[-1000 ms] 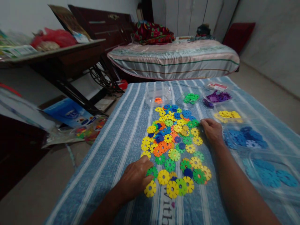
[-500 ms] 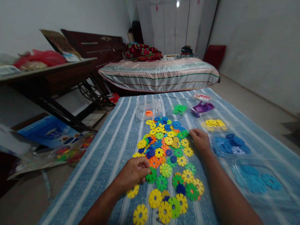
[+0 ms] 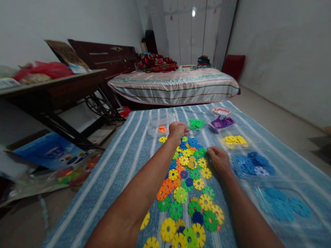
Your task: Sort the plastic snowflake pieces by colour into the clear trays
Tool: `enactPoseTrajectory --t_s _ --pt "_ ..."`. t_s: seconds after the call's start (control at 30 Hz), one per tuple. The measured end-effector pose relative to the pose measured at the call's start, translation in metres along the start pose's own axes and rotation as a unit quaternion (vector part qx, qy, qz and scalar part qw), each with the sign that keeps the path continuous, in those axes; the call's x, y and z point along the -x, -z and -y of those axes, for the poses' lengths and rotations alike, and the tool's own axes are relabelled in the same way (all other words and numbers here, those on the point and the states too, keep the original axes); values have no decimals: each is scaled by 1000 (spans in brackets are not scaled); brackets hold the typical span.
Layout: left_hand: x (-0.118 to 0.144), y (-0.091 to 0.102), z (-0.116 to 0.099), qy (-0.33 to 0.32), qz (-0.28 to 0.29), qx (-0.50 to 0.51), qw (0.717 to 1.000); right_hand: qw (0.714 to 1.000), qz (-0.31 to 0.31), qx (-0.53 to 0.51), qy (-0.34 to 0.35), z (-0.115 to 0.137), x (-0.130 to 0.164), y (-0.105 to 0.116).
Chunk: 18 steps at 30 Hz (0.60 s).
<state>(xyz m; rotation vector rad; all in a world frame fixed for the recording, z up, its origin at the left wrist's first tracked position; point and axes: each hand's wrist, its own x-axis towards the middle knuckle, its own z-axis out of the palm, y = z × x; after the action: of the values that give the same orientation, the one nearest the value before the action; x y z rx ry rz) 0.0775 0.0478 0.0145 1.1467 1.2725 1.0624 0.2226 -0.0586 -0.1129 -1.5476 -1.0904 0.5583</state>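
Head view: the left hand (image 3: 178, 130) reaches far over the striped bench (image 3: 134, 151), fingers curled, perhaps pinching a piece, near the green discs (image 3: 196, 123). The right hand (image 3: 219, 159) rests loosely curled at the edge of the mixed notched flat discs (image 3: 188, 179).
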Motion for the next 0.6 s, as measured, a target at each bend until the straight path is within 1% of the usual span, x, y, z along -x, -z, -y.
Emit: enactPoseTrajectory --t_s 0.03,0.1,0.23,0.3,0.33,0.4,0.47,0.5,0.53,0.6 --pt "3 3 5 7 8 -13 1000 1000 -1 -2 0 0 0 0" --pt "13 16 18 16 31 -44 998 1000 -3 -4 -3 0 -1 0" --pt "40 58 38 -2 77 -157 985 1000 -7 -6 -2 3 -1 2" --pt "55 80 41 -4 121 -213 969 1000 -12 0 0 4 -1 3" --pt "64 91 42 2 153 -240 959 1000 -14 3 -1 4 -1 4" --pt "83 112 43 17 232 -297 926 1000 -14 7 -4 4 0 5" --pt "105 129 43 15 313 -354 881 1000 -10 9 -5 4 0 6" --pt "115 136 44 4 344 -383 857 1000 -9 11 -4 3 0 6" --pt "125 141 44 -11 370 -410 833 1000 -9 13 -3 3 1 6" --pt "142 149 46 -47 396 -455 796 1000 -10 14 -1 3 1 7"
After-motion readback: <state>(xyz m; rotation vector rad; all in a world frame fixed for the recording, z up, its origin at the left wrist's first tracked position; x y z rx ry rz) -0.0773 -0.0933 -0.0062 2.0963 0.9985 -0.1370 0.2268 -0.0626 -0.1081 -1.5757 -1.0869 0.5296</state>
